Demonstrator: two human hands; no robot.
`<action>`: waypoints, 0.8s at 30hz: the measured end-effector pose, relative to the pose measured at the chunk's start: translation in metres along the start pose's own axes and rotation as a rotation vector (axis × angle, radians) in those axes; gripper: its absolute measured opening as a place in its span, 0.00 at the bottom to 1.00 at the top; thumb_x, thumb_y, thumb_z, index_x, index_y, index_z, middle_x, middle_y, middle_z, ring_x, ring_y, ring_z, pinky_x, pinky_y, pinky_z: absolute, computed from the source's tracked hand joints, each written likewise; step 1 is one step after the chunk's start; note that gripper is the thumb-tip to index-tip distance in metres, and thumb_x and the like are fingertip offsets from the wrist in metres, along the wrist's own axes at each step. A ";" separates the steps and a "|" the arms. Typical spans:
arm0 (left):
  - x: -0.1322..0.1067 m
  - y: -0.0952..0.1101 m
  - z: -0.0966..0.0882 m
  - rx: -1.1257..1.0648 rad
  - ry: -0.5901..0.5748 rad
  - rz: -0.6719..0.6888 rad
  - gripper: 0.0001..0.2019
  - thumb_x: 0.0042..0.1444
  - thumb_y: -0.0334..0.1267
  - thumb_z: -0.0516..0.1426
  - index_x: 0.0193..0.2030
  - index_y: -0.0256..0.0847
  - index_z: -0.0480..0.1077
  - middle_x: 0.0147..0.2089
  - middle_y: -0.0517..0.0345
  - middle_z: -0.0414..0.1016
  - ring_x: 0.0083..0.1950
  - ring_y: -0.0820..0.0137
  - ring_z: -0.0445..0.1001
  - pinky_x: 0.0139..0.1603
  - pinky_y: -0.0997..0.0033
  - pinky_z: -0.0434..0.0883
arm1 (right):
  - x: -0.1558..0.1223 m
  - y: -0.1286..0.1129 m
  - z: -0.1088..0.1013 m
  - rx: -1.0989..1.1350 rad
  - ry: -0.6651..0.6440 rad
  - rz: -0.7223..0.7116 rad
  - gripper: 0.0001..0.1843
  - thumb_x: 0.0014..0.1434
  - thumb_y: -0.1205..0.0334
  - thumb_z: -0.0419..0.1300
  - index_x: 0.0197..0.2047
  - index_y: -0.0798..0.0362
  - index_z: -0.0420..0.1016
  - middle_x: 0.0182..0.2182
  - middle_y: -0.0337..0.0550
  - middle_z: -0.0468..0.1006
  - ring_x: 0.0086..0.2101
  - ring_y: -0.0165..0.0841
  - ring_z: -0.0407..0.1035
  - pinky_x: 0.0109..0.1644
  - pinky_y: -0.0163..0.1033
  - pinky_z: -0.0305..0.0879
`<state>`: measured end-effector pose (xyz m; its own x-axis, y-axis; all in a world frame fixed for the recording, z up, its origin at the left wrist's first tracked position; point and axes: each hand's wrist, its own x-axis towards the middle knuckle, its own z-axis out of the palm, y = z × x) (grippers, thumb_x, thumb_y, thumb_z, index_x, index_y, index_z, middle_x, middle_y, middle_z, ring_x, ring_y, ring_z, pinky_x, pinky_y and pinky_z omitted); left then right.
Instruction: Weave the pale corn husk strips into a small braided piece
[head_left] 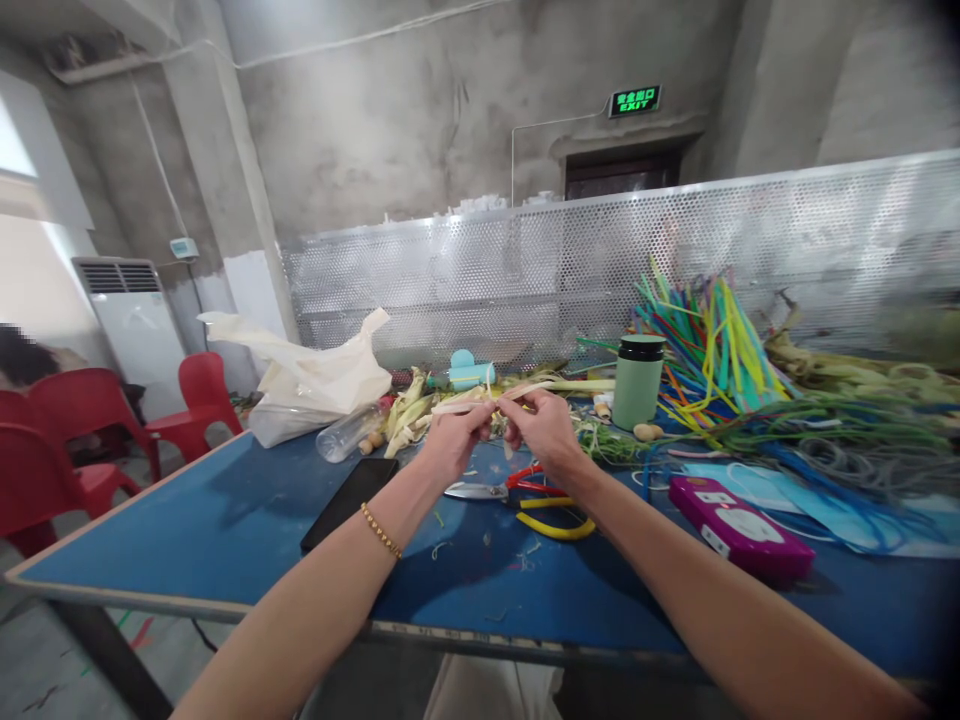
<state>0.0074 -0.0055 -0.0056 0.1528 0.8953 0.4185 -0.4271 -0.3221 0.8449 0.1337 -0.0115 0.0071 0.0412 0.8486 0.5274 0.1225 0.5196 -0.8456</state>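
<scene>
Above the middle of the blue table (pixel 225 540), my left hand (pixel 459 437) and my right hand (pixel 545 428) meet, almost touching. Both are closed in pinches on a pale strip of what looks like corn husk (pixel 454 408), whose ends stick out to either side. How the strip runs between the fingertips is too small to make out. Beneath the hands lie red-handled scissors (pixel 477 491) and a yellow-handled tool (pixel 553 528), its head partly covered. A black phone (pixel 341 503) rests beside my left forearm, which wears a gold bead bracelet.
Loose husks (pixel 411 410) lie behind my hands, near a white plastic bag (pixel 322 375) and a clear bottle (pixel 346 436). Rightward stand a green canister (pixel 637 385), colourful strips (pixel 720 350) and a magenta box (pixel 739 528). A perforated metal screen (pixel 450 270) borders the back.
</scene>
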 end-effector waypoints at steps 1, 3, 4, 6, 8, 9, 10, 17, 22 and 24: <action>0.000 0.000 -0.001 0.012 -0.004 -0.001 0.13 0.42 0.41 0.66 0.23 0.33 0.69 0.23 0.61 0.63 0.24 0.78 0.58 0.26 0.72 0.55 | 0.000 0.000 0.000 -0.007 0.001 -0.005 0.09 0.50 0.57 0.61 0.26 0.55 0.72 0.12 0.37 0.68 0.12 0.28 0.61 0.14 0.34 0.61; 0.001 0.001 -0.002 0.049 -0.015 0.014 0.14 0.43 0.42 0.66 0.23 0.33 0.69 0.23 0.61 0.63 0.24 0.78 0.58 0.26 0.73 0.54 | 0.000 0.001 0.000 -0.014 -0.001 -0.021 0.09 0.50 0.58 0.61 0.25 0.55 0.72 0.11 0.37 0.68 0.11 0.28 0.60 0.14 0.34 0.60; 0.001 0.001 -0.002 0.070 -0.018 0.027 0.14 0.43 0.42 0.65 0.23 0.33 0.69 0.22 0.61 0.63 0.25 0.78 0.57 0.26 0.73 0.53 | 0.000 0.001 0.000 -0.016 -0.005 -0.027 0.09 0.51 0.58 0.61 0.25 0.55 0.71 0.11 0.37 0.67 0.11 0.29 0.60 0.14 0.35 0.59; 0.000 0.002 -0.002 0.095 -0.019 0.051 0.13 0.44 0.42 0.65 0.23 0.34 0.70 0.21 0.61 0.62 0.25 0.78 0.57 0.26 0.72 0.53 | 0.001 0.003 0.000 -0.018 -0.017 -0.027 0.09 0.51 0.58 0.60 0.25 0.55 0.71 0.11 0.37 0.67 0.11 0.29 0.61 0.14 0.35 0.60; 0.000 0.003 -0.002 0.083 -0.021 0.050 0.12 0.43 0.41 0.65 0.23 0.34 0.70 0.21 0.62 0.62 0.24 0.77 0.57 0.27 0.72 0.54 | 0.001 0.004 0.000 -0.009 -0.028 -0.016 0.10 0.52 0.57 0.60 0.25 0.55 0.70 0.11 0.37 0.69 0.12 0.30 0.63 0.15 0.35 0.62; -0.001 0.003 -0.001 0.067 -0.024 0.042 0.12 0.42 0.41 0.65 0.24 0.34 0.70 0.21 0.62 0.62 0.24 0.77 0.57 0.27 0.72 0.54 | 0.001 0.005 0.000 -0.001 -0.030 -0.005 0.10 0.52 0.57 0.60 0.26 0.55 0.70 0.12 0.38 0.69 0.13 0.30 0.64 0.16 0.35 0.63; -0.001 0.004 -0.001 0.051 -0.027 0.033 0.12 0.42 0.40 0.66 0.23 0.34 0.70 0.20 0.62 0.62 0.24 0.77 0.57 0.27 0.72 0.54 | 0.001 0.006 0.000 0.008 -0.030 0.007 0.10 0.52 0.57 0.59 0.26 0.55 0.70 0.12 0.38 0.70 0.14 0.30 0.64 0.17 0.35 0.63; 0.000 0.005 0.001 -0.036 -0.050 -0.020 0.11 0.39 0.36 0.66 0.24 0.32 0.71 0.23 0.59 0.66 0.24 0.78 0.58 0.27 0.72 0.56 | 0.001 0.007 0.003 0.175 -0.038 0.108 0.09 0.49 0.59 0.62 0.23 0.55 0.69 0.14 0.40 0.73 0.17 0.31 0.69 0.21 0.34 0.65; 0.003 0.005 -0.003 -0.051 -0.043 -0.047 0.10 0.37 0.34 0.67 0.23 0.32 0.71 0.23 0.59 0.66 0.24 0.78 0.60 0.26 0.73 0.56 | 0.002 0.010 0.002 0.268 -0.049 0.190 0.09 0.46 0.60 0.63 0.22 0.55 0.68 0.14 0.39 0.71 0.16 0.30 0.68 0.21 0.33 0.63; 0.004 0.005 -0.005 -0.039 -0.051 -0.062 0.10 0.37 0.34 0.67 0.24 0.32 0.72 0.23 0.59 0.67 0.24 0.78 0.60 0.26 0.73 0.56 | 0.003 0.009 0.000 0.223 -0.070 0.169 0.10 0.46 0.58 0.63 0.23 0.56 0.69 0.14 0.38 0.71 0.17 0.30 0.67 0.22 0.33 0.62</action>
<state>0.0014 -0.0020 -0.0009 0.2249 0.8961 0.3827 -0.4497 -0.2530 0.8566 0.1351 -0.0042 0.0017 -0.0269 0.9260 0.3767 -0.1014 0.3723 -0.9225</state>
